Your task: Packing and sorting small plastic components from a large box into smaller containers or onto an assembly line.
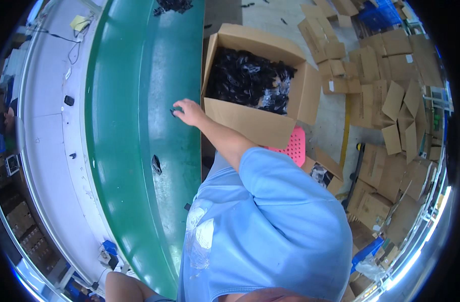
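Note:
My right hand (pixel 188 112) reaches out over the green conveyor belt (pixel 119 126), near its right edge. Its fingers are bent together around a small black piece (pixel 172 112), whose kind is too small to make out. On the belt, closer to my body, lies a black, shiny, elongated part (pixel 156 164). A large open cardboard box (pixel 250 121) stands just right of the hand, filled with many black parts (pixel 245 75), some in clear plastic. My left arm (pixel 129 288) shows only in part at the lower left rim; its hand is out of view.
A black heap (pixel 173 6) sits at the belt's far end. Left of the belt runs a white bench (pixel 48 131) with a small black block (pixel 69 100). A pink perforated plastic seat (pixel 295 146) is beside the box. Several flattened cartons (pixel 381 105) lie on the right.

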### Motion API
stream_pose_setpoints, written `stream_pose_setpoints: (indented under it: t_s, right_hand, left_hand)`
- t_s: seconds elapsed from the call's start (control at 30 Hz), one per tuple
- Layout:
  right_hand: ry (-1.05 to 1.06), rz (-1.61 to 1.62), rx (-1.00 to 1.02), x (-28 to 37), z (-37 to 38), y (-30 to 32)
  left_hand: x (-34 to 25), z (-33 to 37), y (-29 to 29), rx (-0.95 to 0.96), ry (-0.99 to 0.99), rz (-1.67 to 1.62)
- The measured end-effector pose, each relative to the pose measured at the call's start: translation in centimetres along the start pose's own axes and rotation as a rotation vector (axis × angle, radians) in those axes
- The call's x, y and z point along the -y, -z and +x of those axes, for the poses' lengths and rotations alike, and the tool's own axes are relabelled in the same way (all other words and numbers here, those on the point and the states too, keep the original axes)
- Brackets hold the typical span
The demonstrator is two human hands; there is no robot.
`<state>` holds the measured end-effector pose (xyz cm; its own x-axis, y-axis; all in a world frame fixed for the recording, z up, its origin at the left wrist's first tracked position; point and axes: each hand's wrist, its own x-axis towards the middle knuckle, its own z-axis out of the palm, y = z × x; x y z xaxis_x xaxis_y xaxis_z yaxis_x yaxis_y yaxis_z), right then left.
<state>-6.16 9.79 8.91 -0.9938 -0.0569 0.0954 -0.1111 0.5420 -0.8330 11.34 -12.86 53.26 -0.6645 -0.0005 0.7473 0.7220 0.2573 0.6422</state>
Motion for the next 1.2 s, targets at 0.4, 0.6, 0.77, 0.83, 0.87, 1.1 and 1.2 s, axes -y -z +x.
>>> stream_pose_setpoints:
  t_s: [0.4, 0.6, 0.77, 0.83, 0.87, 1.1, 1.2]
  right_hand:
    - [-0.611, -0.242, -0.354, -23.4, -8.1, 17.7]
    - [-0.492, -0.433, -0.170, -32.8, -9.4, 21.3]
    - [-0.578, -0.385, 0.554, -33.6, -9.1, 16.3]
    - [-0.710, -0.595, 0.719, -33.2, -9.4, 15.3]
    - [-0.707, -0.583, 0.721, -32.7, -8.8, 15.4]
    - [-0.689, -0.138, 0.390, -30.3, -9.0, 19.2]
    - [-0.785, 0.173, 0.319, -25.2, -9.2, 21.6]
  left_hand:
    - [17.1, 4.9, -14.0, 0.086, 0.323, -0.006]
    - [23.4, 5.5, -21.4, 0.186, 0.431, 0.069]
    - [27.0, -2.7, -22.9, 0.484, 0.753, 0.132]
    - [26.9, -4.3, -23.3, 0.555, 0.843, 0.224]
    - [26.6, -4.5, -24.2, 0.563, 0.865, 0.213]
    - [28.3, -8.1, -27.0, 0.970, 1.034, 0.080]
    - [30.9, -12.0, -32.2, 1.069, 1.143, -0.082]
